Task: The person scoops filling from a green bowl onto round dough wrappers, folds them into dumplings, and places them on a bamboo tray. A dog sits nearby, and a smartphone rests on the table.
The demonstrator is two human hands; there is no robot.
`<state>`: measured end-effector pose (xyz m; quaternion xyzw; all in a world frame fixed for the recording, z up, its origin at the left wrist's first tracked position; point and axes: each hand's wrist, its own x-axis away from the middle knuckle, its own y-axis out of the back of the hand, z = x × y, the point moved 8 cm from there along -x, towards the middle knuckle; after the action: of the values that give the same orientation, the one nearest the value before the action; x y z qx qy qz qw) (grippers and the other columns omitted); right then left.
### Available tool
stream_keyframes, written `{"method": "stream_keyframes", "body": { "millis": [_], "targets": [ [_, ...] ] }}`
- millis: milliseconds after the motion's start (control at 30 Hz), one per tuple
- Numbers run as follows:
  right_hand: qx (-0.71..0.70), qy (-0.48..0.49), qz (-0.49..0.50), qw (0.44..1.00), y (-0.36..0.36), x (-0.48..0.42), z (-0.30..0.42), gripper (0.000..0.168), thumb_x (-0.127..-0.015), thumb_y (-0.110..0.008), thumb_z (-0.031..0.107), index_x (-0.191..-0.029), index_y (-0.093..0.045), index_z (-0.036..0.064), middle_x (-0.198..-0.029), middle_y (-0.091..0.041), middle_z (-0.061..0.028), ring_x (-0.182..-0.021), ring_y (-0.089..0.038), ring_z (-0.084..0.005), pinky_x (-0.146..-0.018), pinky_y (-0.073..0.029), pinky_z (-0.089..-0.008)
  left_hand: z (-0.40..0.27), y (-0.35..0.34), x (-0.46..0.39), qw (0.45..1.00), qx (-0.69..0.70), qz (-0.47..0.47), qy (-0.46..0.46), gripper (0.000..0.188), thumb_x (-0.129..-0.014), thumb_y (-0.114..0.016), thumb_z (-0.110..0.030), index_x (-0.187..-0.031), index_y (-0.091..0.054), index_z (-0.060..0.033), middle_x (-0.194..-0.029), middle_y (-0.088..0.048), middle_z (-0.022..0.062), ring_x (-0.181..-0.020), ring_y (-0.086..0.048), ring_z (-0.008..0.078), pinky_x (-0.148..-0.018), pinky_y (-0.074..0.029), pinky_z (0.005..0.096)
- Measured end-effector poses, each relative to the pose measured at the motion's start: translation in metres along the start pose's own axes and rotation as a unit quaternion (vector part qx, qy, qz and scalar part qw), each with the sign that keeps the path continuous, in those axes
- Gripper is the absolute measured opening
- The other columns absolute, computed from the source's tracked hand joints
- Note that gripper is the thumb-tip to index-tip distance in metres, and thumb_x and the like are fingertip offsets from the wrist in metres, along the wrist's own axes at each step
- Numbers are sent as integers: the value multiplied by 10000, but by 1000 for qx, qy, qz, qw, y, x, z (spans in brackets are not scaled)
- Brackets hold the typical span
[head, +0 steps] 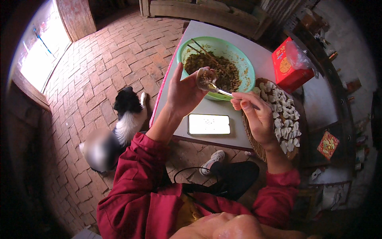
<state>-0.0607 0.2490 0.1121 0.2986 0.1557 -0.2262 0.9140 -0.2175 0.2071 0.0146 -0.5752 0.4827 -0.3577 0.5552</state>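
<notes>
Over the near rim of a green plastic bowl (pixel 249 64), my left hand (pixel 188 92) holds a dumpling wrapper (pixel 200 78) on its fingers, with the thumb raised. Some filling rests on the wrapper. My right hand (pixel 253 115) grips the handle of a metal spoon (pixel 224 92), whose bowl end touches the filling. Dark minced filling (pixel 226 70) lies in the green bowl, and a pair of chopsticks (pixel 203 51) leans in it. Right of my right hand, a round woven tray (pixel 256 149) carries many white folded dumplings (pixel 286 119), partly hidden by that hand.
A phone with a bright screen (pixel 209 124) lies on the white table (pixel 182 119) near its front edge. A red box (pixel 286 67) with a clear plastic bag (pixel 298 56) stands at the back right. A black-and-white dog (pixel 129 119) lies on the brick floor (pixel 119 64) to the left.
</notes>
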Motion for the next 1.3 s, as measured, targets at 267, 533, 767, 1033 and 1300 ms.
{"method": "stream_keyframes", "body": {
  "millis": [267, 533, 767, 1033, 1300],
  "targets": [
    [-54, -55, -74, 994, 35, -12, -15, 296, -999, -487, 197, -1106, -622, -43, -921, -660, -90, -892, -606, -131, -805, -490, -265, 3, -3, -2, 1000, 1, 8, 9, 750, -950, -367, -581, -1292, -449, 82, -1278, -539, 186, -1194, -508, 276, -1068, -368, 357],
    [156, 103, 12, 982, 6, -14, 10, 209, -894, -581, 16, -1099, -624, 9, -940, -627, -134, -850, -631, -245, -743, -501, -321, 7, -2, -3, 1000, 10, 7, 22, 757, -947, -375, -579, -1290, -436, 94, -1285, -525, 203, -1187, -511, 279, -1075, -366, 364],
    [253, 155, -56, 953, 6, -13, 4, 229, -879, -593, 8, -1108, -611, 10, -908, -619, -138, -820, -618, -280, -733, -499, -340, 4, 5, -7, 1000, 7, 1, 11, 735, -948, -376, -574, -1252, -482, 88, -1261, -548, 196, -1178, -518, 273, -1066, -375, 361],
    [44, -15, -146, 988, 37, -24, -66, 233, -978, -498, 134, -1090, -623, -26, -916, -641, -115, -839, -626, -190, -788, -492, -288, 3, 13, -11, 1000, -11, -2, 20, 731, -948, -383, -572, -1244, -494, 86, -1260, -555, 195, -1172, -523, 278, -1063, -377, 361],
    [121, 86, -92, 985, 18, -4, -13, 200, -909, -569, 30, -1097, -627, -4, -960, -639, -121, -875, -630, -228, -814, -500, -320, 9, 6, -10, 1000, -8, -6, 21, 724, -958, -373, -553, -1287, -451, 86, -1283, -540, 195, -1192, -515, 282, -1068, -370, 358]
  ]
}}
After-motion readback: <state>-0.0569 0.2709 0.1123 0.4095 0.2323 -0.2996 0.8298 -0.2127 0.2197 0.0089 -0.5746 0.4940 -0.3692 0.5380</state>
